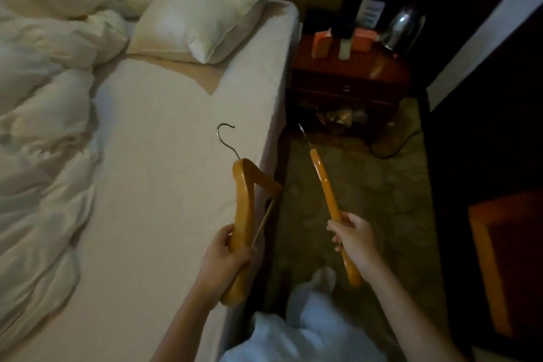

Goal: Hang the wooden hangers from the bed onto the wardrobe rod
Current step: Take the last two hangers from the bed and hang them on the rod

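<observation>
Head view: left hand point(226, 258) grips one wooden hanger point(244, 209); right hand point(354, 239) another point(329, 194).

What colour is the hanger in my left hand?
Honey-orange wood with a metal hook, the hanger in the left hand; head view.

Bare forearms without sleeves, loose white trousers point(308, 329), and a white slipper point(324, 276) on one foot.

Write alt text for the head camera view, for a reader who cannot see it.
Seen from above, a person's left hand and right hand each hold a wooden hanger: the left hanger over the bed edge, the right hanger over the carpet. Rumpled bedding, pillows and a cluttered nightstand lie beyond.
</observation>
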